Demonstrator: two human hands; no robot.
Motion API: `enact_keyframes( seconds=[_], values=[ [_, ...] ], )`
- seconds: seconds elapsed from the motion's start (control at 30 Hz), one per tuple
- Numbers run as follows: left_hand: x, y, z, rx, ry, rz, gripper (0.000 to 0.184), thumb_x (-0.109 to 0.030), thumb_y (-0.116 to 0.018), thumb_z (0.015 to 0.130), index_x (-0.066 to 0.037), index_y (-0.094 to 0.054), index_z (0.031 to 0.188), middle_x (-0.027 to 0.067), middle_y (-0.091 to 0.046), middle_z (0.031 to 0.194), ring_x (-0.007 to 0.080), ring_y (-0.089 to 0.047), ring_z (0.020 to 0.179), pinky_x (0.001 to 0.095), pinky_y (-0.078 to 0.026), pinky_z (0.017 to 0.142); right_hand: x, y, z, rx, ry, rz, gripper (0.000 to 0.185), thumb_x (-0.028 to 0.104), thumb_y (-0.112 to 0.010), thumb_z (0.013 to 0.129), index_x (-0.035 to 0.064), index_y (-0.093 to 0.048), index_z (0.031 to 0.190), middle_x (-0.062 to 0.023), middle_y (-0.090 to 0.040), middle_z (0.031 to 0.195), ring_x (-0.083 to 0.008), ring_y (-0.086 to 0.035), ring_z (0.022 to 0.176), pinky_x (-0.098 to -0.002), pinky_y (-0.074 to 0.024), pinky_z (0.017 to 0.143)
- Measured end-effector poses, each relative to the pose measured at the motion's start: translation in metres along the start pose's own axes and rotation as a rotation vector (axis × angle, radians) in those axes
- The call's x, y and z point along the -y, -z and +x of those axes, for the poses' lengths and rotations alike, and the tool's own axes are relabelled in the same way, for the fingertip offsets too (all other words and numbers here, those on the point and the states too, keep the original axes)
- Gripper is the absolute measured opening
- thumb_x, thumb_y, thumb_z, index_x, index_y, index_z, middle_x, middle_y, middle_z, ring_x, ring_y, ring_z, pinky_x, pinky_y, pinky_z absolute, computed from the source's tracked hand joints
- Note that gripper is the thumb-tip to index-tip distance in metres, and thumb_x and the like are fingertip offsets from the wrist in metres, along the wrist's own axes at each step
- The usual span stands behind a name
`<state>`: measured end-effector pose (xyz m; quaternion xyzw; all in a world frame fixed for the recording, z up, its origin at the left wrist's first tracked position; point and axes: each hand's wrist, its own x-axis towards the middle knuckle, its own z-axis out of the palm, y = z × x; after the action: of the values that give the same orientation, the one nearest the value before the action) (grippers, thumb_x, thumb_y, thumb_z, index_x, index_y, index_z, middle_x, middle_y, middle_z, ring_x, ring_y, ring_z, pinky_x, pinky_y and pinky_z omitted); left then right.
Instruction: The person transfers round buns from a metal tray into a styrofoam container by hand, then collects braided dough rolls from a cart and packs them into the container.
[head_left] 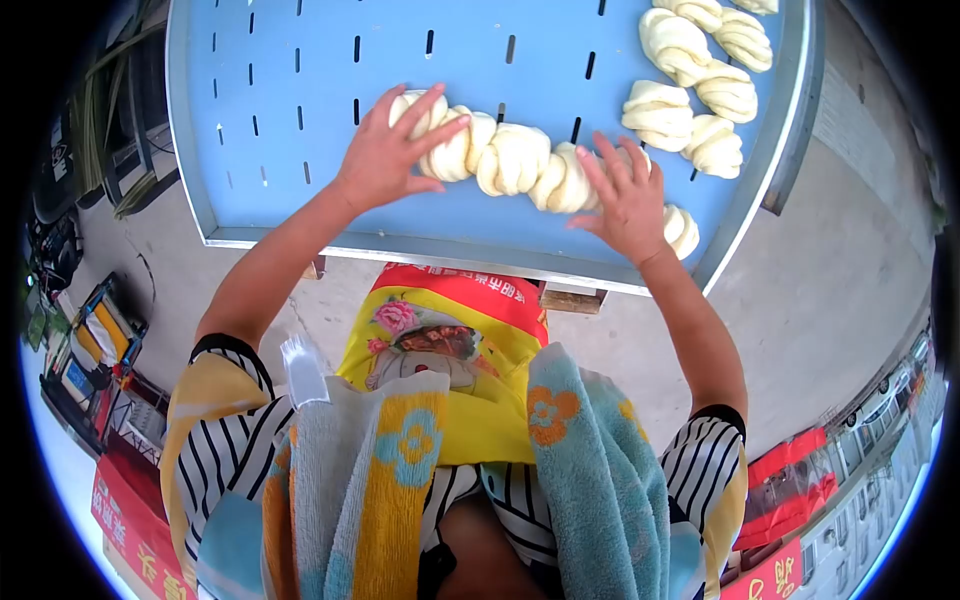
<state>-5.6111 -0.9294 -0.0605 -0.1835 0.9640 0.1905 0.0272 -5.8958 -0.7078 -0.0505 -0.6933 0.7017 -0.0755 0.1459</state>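
A row of several pale twisted dough rolls [513, 160] lies at a slant on the blue slotted tray [300, 60]. At the row's left end, my left hand [392, 150] rests over the outermost roll, fingers spread and thumb apart. My right hand [627, 205] lies at the other end with its fingers apart, touching the last roll and partly covering it. One more roll [680, 232] sits just right of my right wrist. Whether either hand presses the row from its ends, I cannot tell.
More twisted dough rolls [675, 45] stand along the tray's right side. A raised metal rim [400, 250] edges the tray nearest me. My yellow and red apron [480, 350] and a hanging towel [600, 470] are below it. Red bags [790, 485] lie at the lower right.
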Motion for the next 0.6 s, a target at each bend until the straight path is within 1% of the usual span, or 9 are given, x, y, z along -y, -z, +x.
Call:
enact_keyframes(
  seconds=[0.1, 0.13, 0.23, 0.27, 0.33, 0.43, 0.47, 0.57, 0.6],
  values=[
    [-0.009, -0.005, 0.002, -0.003, -0.063, 0.07, 0.09, -0.043, -0.086, 0.059, -0.046, -0.048, 0.141, 0.0012, -0.031, 0.157, 0.0435, -0.039, 0.13, 0.0498, -0.046, 0.098, 0.023, -0.017, 0.008, -0.003, -0.024, -0.036, 0.105, 0.055, -0.085, 0.049, 0.0349, -0.046, 0.144, -0.0014, -0.049, 0.138, -0.0271, -0.049, 0.118, -0.0518, -0.0421, 0.085],
    [-0.015, -0.006, 0.006, -0.025, -0.068, 0.083, 0.087, -0.044, -0.085, 0.06, -0.048, -0.05, 0.139, 0.0008, -0.036, 0.154, 0.0405, -0.042, 0.127, 0.048, -0.048, 0.093, 0.033, -0.019, 0.015, -0.034, -0.021, -0.024, 0.097, 0.051, -0.084, 0.054, 0.0354, -0.049, 0.142, -0.0004, -0.055, 0.128, -0.0242, -0.053, 0.107, -0.0465, -0.0417, 0.081],
    [-0.009, -0.015, 0.002, -0.034, -0.072, 0.112, 0.086, -0.041, -0.085, 0.061, -0.05, -0.049, 0.139, 0.0012, -0.041, 0.15, 0.0393, -0.045, 0.12, 0.0475, -0.048, 0.093, 0.041, -0.036, 0.015, -0.065, 0.007, -0.009, 0.089, 0.048, -0.082, 0.058, 0.0356, -0.052, 0.141, 0.0008, -0.059, 0.116, -0.022, -0.055, 0.095, -0.0428, -0.0427, 0.076],
    [-0.009, -0.014, -0.001, -0.002, -0.053, 0.108, 0.086, -0.039, -0.085, 0.062, -0.05, -0.049, 0.139, 0.0013, -0.042, 0.149, 0.0389, -0.045, 0.119, 0.0472, -0.048, 0.093, 0.042, -0.029, 0.017, -0.085, 0.01, 0.014, 0.084, 0.044, -0.082, 0.06, 0.037, -0.054, 0.139, 0.0016, -0.059, 0.106, -0.0193, -0.056, 0.085, -0.0377, -0.0433, 0.068],
    [-0.011, -0.013, -0.002, 0.054, -0.016, 0.107, 0.086, -0.036, -0.085, 0.063, -0.051, -0.048, 0.139, 0.0014, -0.044, 0.146, 0.0382, -0.046, 0.115, 0.0466, -0.049, 0.092, 0.047, -0.028, 0.016, -0.053, 0.005, 0.005, 0.083, 0.041, -0.082, 0.061, 0.038, -0.055, 0.138, 0.001, -0.058, 0.103, -0.0194, -0.056, 0.082, -0.0365, -0.0441, 0.065],
    [-0.013, -0.021, -0.003, 0.012, -0.044, 0.089, 0.089, -0.03, -0.086, 0.063, -0.052, -0.046, 0.14, 0.0019, -0.045, 0.145, 0.0386, -0.046, 0.113, 0.0465, -0.05, 0.091, 0.057, -0.028, 0.023, -0.006, 0.035, 0.033, 0.08, 0.033, -0.083, 0.061, 0.0389, -0.057, 0.136, 0.0, -0.058, 0.098, -0.0196, -0.057, 0.079, -0.0352, -0.0453, 0.063],
    [-0.014, -0.014, -0.001, 0.07, -0.039, 0.085, 0.089, -0.028, -0.086, 0.062, -0.049, -0.048, 0.139, 0.0015, -0.046, 0.143, 0.0369, -0.047, 0.114, 0.0457, -0.051, 0.09, 0.059, -0.028, 0.028, 0.004, 0.058, 0.048, 0.079, 0.03, -0.083, 0.061, 0.0391, -0.058, 0.135, -0.0004, -0.058, 0.097, -0.0197, -0.058, 0.078, -0.0348, -0.0458, 0.063],
    [-0.005, -0.026, -0.001, -0.001, -0.088, -0.002, 0.087, -0.025, -0.087, 0.062, -0.046, -0.051, 0.138, 0.0002, -0.046, 0.143, 0.0341, -0.048, 0.114, 0.0436, -0.051, 0.091, 0.055, -0.046, 0.031, 0.055, -0.026, 0.184, 0.074, 0.021, -0.082, 0.063, 0.0373, -0.061, 0.133, -0.0023, -0.058, 0.093, -0.0236, -0.059, 0.081, -0.0372, -0.0488, 0.066],
    [-0.005, -0.017, 0.002, 0.045, -0.074, -0.076, 0.077, -0.021, -0.085, 0.064, -0.039, -0.057, 0.133, -0.0014, -0.051, 0.136, 0.0313, -0.049, 0.113, 0.0425, -0.05, 0.091, 0.054, -0.04, 0.037, 0.14, -0.076, 0.306, 0.073, 0.018, -0.082, 0.064, 0.034, -0.061, 0.133, -0.004, -0.06, 0.096, -0.0254, -0.06, 0.084, -0.0375, -0.05, 0.069]
  ],
)
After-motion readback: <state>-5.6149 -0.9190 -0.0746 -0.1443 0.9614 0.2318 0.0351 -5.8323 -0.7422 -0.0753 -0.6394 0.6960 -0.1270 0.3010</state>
